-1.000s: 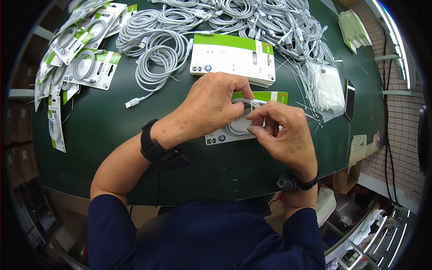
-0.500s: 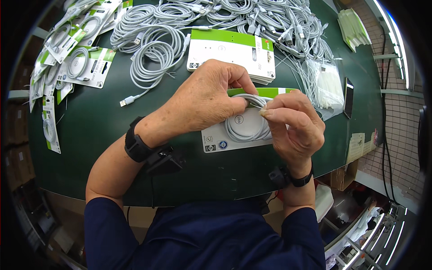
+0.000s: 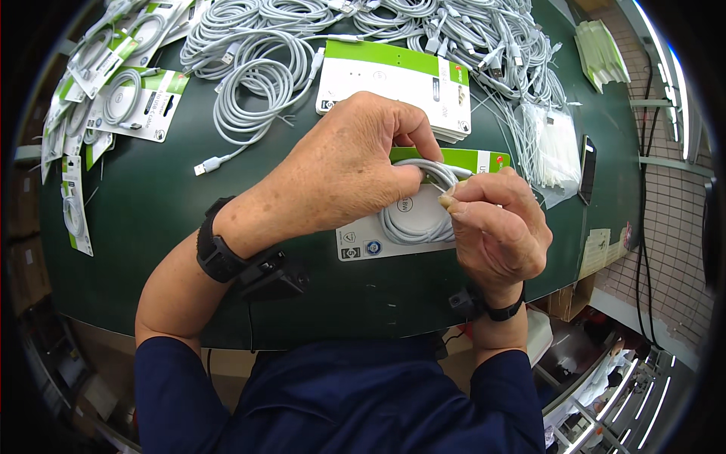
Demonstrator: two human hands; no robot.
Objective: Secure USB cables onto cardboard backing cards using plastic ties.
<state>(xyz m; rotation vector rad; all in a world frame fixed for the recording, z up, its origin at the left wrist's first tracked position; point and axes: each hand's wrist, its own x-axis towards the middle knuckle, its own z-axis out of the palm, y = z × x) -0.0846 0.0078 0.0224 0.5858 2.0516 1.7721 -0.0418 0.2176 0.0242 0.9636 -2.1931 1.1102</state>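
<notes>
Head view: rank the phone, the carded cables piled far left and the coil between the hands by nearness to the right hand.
1. Coil: just left of the right hand.
2. Phone: off to the right.
3. Carded cables: piled far left.

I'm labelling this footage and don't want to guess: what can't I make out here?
All in the head view:
- Coiled cable: upper-left part, hidden by the left hand.
- Card under it: lower right corner, hidden by the right hand.
- Anything between the right hand's pinched fingertips: too small to tell.
- Cable pile: far side, cut off by the top edge.
</notes>
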